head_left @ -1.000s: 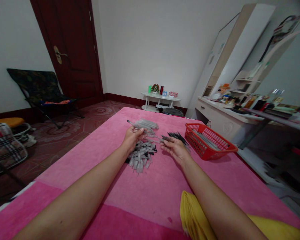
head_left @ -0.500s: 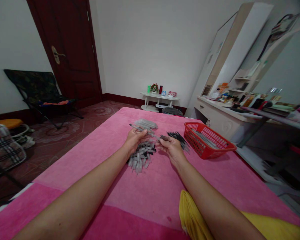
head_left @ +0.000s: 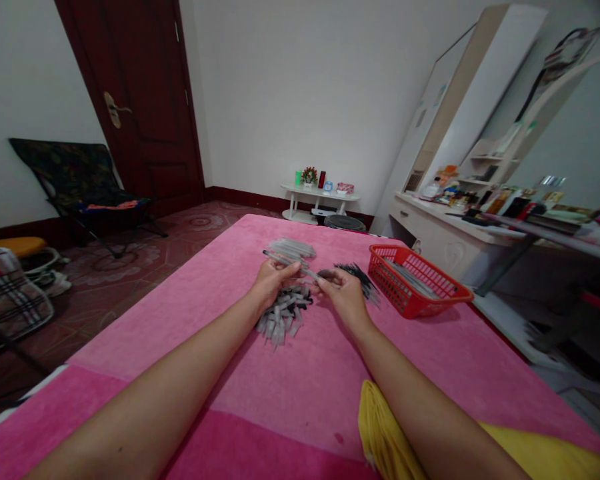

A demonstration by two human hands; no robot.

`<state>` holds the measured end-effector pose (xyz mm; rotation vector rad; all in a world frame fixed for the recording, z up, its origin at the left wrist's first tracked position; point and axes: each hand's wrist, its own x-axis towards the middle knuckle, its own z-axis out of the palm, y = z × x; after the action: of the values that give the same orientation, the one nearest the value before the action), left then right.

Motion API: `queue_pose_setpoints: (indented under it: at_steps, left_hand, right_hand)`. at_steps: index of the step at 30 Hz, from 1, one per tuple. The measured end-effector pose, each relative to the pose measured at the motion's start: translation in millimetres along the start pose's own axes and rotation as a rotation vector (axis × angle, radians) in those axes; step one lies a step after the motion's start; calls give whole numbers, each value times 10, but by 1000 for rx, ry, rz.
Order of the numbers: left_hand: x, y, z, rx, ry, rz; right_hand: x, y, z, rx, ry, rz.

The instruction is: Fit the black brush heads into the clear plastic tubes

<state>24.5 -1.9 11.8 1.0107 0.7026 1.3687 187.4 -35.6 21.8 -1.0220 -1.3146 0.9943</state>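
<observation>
A slim clear pen (head_left: 307, 272) with a dark far end spans the gap between my hands, slightly tilted. My left hand (head_left: 275, 280) is closed around its barrel, thumb on top. With thumb and fingers, my right hand (head_left: 341, 288) pinches the pen's other end, where fingers partly hide it; whether a cap sits there I cannot tell. Below my left hand lies a loose pile of clear and black pen caps (head_left: 280, 320). Beyond the hands is a stack of clear pen barrels (head_left: 297, 249). Thin black-ended pen parts (head_left: 363, 279) lie just past my right hand.
A red plastic basket (head_left: 410, 297) holding more grey, slender pieces stands at the right of the pink-covered table (head_left: 180, 333). Yellow cloth (head_left: 387, 433) lies under my right forearm. A dressing table (head_left: 430, 227) stands to the right, a folding chair (head_left: 70, 173) to the left.
The pen has shifted slightly to the right with my left hand, and its end now meets the fingers of my right hand more closely. The piles and basket look the same.
</observation>
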Motion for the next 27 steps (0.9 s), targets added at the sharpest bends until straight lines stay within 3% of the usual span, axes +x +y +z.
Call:
queue_pose_setpoints:
  at_steps: [4,12,23,27]
  left_hand:
    - [12,-8,3,5,13,-10]
    - [-51,27,82,21,11,41]
    - [-88,52,103,123,-94,151]
    - [-91,54,138,157,-97,129]
  right_hand:
    - [-3,-19,11,-79,15,-43]
    - [-2,-114,-37,-14,12,55]
    - [18,-225,-143,116,-117,343]
    - [-6,-235,-84,68,-181,264]
